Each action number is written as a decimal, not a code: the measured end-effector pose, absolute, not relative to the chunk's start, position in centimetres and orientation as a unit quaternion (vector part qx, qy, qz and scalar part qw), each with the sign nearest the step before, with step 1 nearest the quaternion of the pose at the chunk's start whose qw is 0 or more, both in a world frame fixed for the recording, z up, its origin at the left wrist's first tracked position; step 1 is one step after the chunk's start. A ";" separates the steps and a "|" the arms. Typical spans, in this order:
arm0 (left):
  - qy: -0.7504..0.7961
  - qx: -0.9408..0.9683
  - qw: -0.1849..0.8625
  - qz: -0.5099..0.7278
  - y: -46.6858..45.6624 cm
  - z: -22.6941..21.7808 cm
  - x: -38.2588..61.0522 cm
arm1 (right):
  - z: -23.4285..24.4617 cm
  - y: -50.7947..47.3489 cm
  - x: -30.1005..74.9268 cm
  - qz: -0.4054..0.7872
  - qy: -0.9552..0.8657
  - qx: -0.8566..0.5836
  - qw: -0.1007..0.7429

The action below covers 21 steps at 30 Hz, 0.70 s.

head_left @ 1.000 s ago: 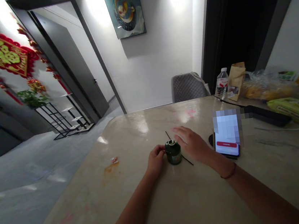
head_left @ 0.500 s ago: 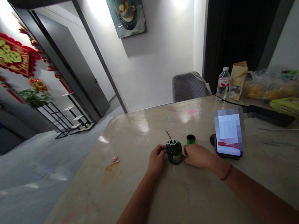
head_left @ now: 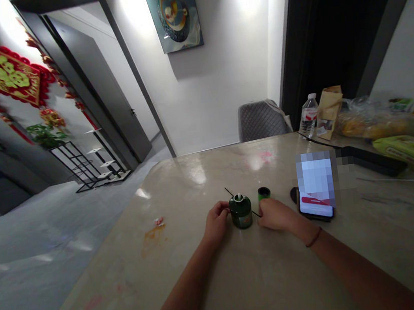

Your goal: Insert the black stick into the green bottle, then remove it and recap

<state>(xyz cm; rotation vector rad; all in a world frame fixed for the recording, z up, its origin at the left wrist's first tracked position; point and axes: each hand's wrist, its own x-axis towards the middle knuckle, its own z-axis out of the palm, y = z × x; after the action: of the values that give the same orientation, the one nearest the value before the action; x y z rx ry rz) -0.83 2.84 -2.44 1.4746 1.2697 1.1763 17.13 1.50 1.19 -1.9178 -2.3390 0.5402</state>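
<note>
A small dark green jar (head_left: 240,212) with a white top stands uncapped on the beige marble table (head_left: 208,285). My left hand (head_left: 215,222) is closed against the jar's left side, holding it. My right hand (head_left: 274,214) is curled just right of the jar, pinching a thin black stick (head_left: 230,194) that runs behind the jar and sticks out at its upper left. A small green cap (head_left: 263,193) sits just behind my right hand.
A phone (head_left: 315,201) leans on a stand right of my right hand. Farther right lie a dark flat device (head_left: 375,160), a water bottle (head_left: 307,115), a paper bag (head_left: 327,106) and food packets (head_left: 411,155). An orange stain (head_left: 152,233) marks the table at left. A grey chair (head_left: 260,120) stands behind.
My right hand came down from an open hover over the jar, uncovering the green cap, and closed on the black stick; the stick's far tip has since shifted left.
</note>
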 end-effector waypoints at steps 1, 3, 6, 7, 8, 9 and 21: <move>0.507 0.589 0.420 0.469 2.8 -2.4 -0.8 | 1.3 1.7 17.3 0.188 -0.758 -0.623 0.047; 0.510 0.588 0.419 0.467 2.8 -2.4 -0.8 | 1.7 2.0 17.7 0.216 -0.749 -0.622 0.068; 0.514 0.587 0.418 0.465 2.8 -2.3 -0.7 | 2.8 2.0 18.4 0.240 -0.748 -0.612 0.091; 0.514 0.588 0.418 0.464 2.8 -2.3 -0.7 | 3.2 1.9 18.6 0.235 -0.750 -0.610 0.099; 0.514 0.589 0.417 0.464 2.8 -2.2 -0.7 | 3.6 1.7 18.8 0.227 -0.753 -0.608 0.109; 0.514 0.589 0.416 0.464 2.8 -2.2 -0.7 | 4.1 1.6 18.9 0.219 -0.754 -0.608 0.120; 0.514 0.590 0.411 0.467 2.6 -2.0 -0.6 | 5.5 1.7 18.8 0.391 -0.692 -0.511 0.326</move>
<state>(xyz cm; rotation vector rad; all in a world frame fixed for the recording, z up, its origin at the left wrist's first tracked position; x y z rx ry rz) -0.60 2.61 -2.02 1.4850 1.2936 1.1762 18.84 1.66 5.53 -1.3404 -1.8137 1.0253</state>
